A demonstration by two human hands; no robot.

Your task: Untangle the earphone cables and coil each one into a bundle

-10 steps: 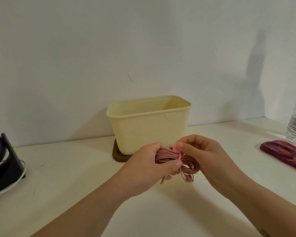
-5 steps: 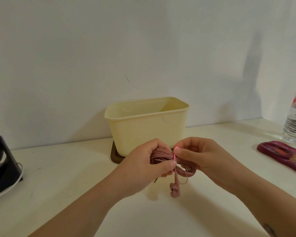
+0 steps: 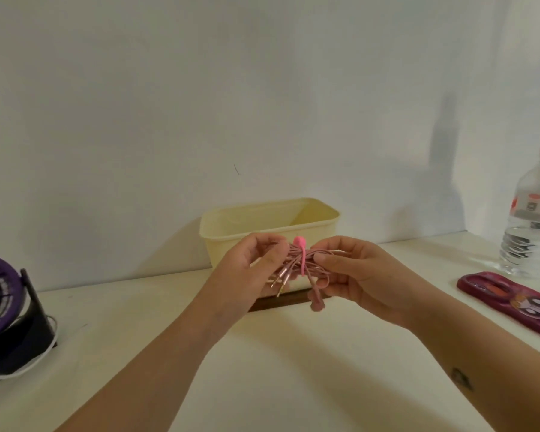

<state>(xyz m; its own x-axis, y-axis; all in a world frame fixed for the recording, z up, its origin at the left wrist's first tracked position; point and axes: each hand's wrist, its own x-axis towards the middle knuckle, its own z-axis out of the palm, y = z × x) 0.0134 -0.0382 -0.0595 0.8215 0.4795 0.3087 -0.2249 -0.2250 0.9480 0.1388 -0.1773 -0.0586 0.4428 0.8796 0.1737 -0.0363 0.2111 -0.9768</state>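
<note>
Head view: left hand (image 3: 247,271), right hand (image 3: 360,275) grip one bundle (image 3: 313,254).

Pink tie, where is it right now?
Head view, centre: the pink tie is wrapped round the middle of the earphone cable bundle, held up between the left hand and right hand, just in front of the cream tub.

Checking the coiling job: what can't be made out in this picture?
Head view only.
Earphone cable bundle: its ends are covered by the left hand and right hand; number of cables unclear.
Cream tub: front wall hides its floor.
Water bottle: cut by right edge, label blurred.
Purple fan: cut by left edge.
</note>
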